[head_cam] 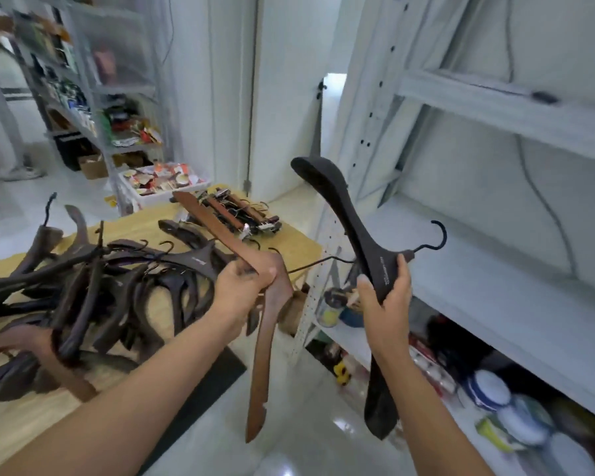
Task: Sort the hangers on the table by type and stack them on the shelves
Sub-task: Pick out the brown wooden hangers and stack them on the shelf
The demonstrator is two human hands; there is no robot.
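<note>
My left hand [243,281] grips a reddish-brown wooden hanger [263,355] at its middle bend, off the table's right edge. My right hand [385,292] holds a dark, broad-shouldered hanger [344,201] by its neck, its black hook pointing right toward the white shelf [495,286]. A tangled heap of dark hangers [93,286] lies on the wooden table [299,249] at left. At the table's far end sits a bundle of brown clip hangers [237,211].
The white metal shelving unit stands at right, with a perforated upright [327,242] beside the table. Its low shelf holds jars, tins and plates [502,400]. A cluttered rack [83,97] and a white bin of packets [158,180] stand at the back left. A person's legs show far left.
</note>
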